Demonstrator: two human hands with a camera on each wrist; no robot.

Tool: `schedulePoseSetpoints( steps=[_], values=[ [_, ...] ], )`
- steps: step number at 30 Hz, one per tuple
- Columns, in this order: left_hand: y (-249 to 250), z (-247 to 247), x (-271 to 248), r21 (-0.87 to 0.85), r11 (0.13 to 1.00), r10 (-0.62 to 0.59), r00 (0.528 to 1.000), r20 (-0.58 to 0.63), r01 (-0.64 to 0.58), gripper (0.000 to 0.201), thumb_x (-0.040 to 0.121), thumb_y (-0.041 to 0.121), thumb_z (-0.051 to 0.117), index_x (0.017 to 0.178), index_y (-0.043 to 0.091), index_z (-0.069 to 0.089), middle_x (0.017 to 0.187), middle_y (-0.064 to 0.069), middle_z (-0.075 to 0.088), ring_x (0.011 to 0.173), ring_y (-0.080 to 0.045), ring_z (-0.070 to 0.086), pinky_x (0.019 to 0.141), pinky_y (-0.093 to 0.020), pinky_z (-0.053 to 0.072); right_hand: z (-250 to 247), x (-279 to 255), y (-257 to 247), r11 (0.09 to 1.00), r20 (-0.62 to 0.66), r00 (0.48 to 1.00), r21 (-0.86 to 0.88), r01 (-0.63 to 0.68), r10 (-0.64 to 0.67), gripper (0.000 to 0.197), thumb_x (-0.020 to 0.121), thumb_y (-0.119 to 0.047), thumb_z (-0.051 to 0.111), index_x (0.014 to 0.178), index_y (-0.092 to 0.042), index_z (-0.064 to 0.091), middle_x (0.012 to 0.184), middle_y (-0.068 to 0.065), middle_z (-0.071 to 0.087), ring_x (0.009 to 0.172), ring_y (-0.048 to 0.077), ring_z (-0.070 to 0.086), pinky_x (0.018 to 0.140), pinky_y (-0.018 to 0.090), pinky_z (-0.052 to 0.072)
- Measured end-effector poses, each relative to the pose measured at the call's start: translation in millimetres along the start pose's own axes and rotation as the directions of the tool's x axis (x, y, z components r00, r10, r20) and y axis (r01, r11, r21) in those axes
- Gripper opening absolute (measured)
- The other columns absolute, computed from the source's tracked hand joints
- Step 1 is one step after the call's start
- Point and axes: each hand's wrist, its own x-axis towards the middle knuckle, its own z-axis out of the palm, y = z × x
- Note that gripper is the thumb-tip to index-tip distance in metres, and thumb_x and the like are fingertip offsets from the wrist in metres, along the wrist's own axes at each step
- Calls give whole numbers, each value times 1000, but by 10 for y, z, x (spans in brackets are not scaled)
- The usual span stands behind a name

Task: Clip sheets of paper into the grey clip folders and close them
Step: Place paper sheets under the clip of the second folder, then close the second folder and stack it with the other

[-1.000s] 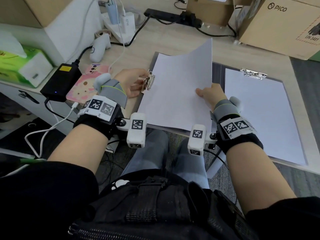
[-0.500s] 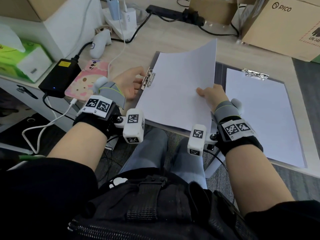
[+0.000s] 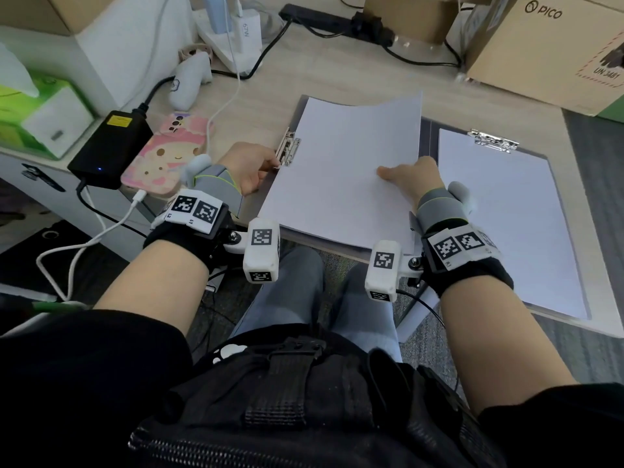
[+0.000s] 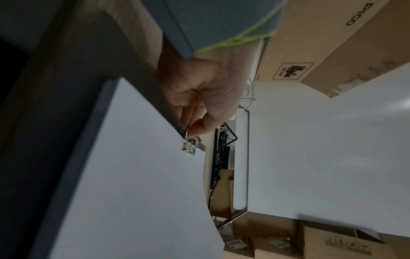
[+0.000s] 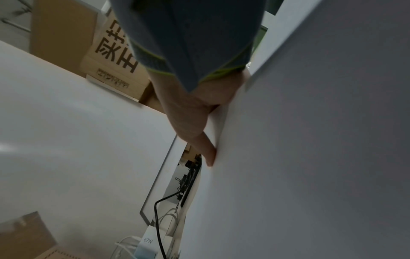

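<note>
A grey clip folder (image 3: 301, 103) lies turned sideways at the desk's front edge, its metal clip (image 3: 288, 146) on the left side. My left hand (image 3: 251, 165) pinches that clip (image 4: 188, 142) between thumb and fingers. A white sheet of paper (image 3: 344, 170) lies over the folder, its right edge bent upward. My right hand (image 3: 410, 177) holds the sheet at that edge, thumb (image 5: 205, 149) on top and fingers hidden beneath. To the right a second grey folder (image 3: 560, 211) lies flat, a sheet under its shut clip (image 3: 493, 140).
Left of the folders lie a pink phone (image 3: 167, 153), a black power brick (image 3: 109, 148) and a white controller (image 3: 189, 79). Cables and a power strip (image 3: 324, 20) run along the back. A cardboard PICO box (image 3: 553, 49) stands back right, a tissue box (image 3: 40, 113) far left.
The sheet's raised right edge has come down lower toward the folder. Both hands stay where they were, left on the clip, right on the paper's edge.
</note>
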Motion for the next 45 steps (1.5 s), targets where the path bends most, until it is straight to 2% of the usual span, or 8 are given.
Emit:
schedulePoseSetpoints(
  steps=[5, 10, 16, 28, 33, 36, 38, 45],
  values=[
    [-36, 28, 32, -10, 999, 50, 999, -13, -50, 22, 78, -11, 46, 62, 2, 53, 35, -2, 56, 29, -13, 52, 35, -13, 42, -50, -17, 47, 977, -96, 990, -198, 83, -104, 73, 76, -19, 74, 136, -4, 35, 138, 13, 48, 124, 29, 51, 100, 33, 43],
    [-68, 11, -15, -25, 993, 116, 993, 13, -115, 16, 71, -1, 53, 58, 7, 50, 60, -8, 44, 51, -20, 41, 49, -20, 29, -49, -112, 59, 892, -12, 986, -429, 145, -166, 66, 78, -27, 72, 135, -8, 46, 143, 15, 39, 132, 31, 38, 109, 34, 34],
    [101, -38, -281, -110, 953, 300, 924, 236, -282, 39, 89, -1, 49, 63, 16, 74, 57, 10, 71, 53, 0, 65, 52, -13, 51, 51, -277, 81, 862, 141, 978, -464, 202, -153, 77, 84, -48, 60, 145, -10, 31, 156, 17, 17, 144, 36, 15, 116, 44, 23],
    [676, 651, -1067, -201, 857, 513, 742, 431, -475, 28, 95, 25, 46, 119, 22, 59, 114, 4, 62, 75, -4, 68, 69, -24, 55, -312, -839, -11, 901, 244, 875, 235, 366, -419, 68, 84, -55, 49, 145, -26, 36, 153, -9, 34, 139, 10, 32, 110, 29, 24],
    [669, 1299, -1301, -151, 801, 535, 580, 614, -579, 48, 93, 17, 46, 140, 26, 40, 144, 8, 47, 129, -12, 48, 106, -39, 45, -811, -1006, 41, 751, 103, 853, 535, 387, -512, 56, 73, -61, 50, 123, -36, 53, 135, -8, 53, 129, 16, 47, 99, 41, 44],
    [598, 1632, -1391, -155, 770, 550, 520, 654, -619, 56, 91, 10, 44, 144, 27, 32, 143, 8, 42, 132, -12, 41, 113, -38, 33, -1092, -1046, 115, 628, 17, 843, 676, 387, -537, 77, 62, -68, 60, 127, -28, 54, 131, 0, 58, 129, 23, 50, 95, 39, 47],
    [535, 1859, -1433, -146, 765, 542, 506, 671, -627, 57, 92, 5, 43, 144, 23, 31, 139, 6, 43, 134, -12, 39, 115, -32, 29, -1306, -1062, 222, 548, -16, 846, 755, 360, -533, 97, 58, -60, 71, 139, -12, 45, 119, 3, 64, 115, 25, 58, 82, 32, 51],
    [225, 2388, -1423, 82, 758, 440, 600, 668, -647, 54, 81, 14, 58, 134, 20, 48, 141, 1, 47, 116, -4, 44, 101, -12, 37, -1904, -973, 769, 274, -196, 915, 913, 302, -354, 69, 59, -25, 50, 125, -7, 55, 109, 9, 58, 95, 24, 44, 70, 30, 36]
  ],
)
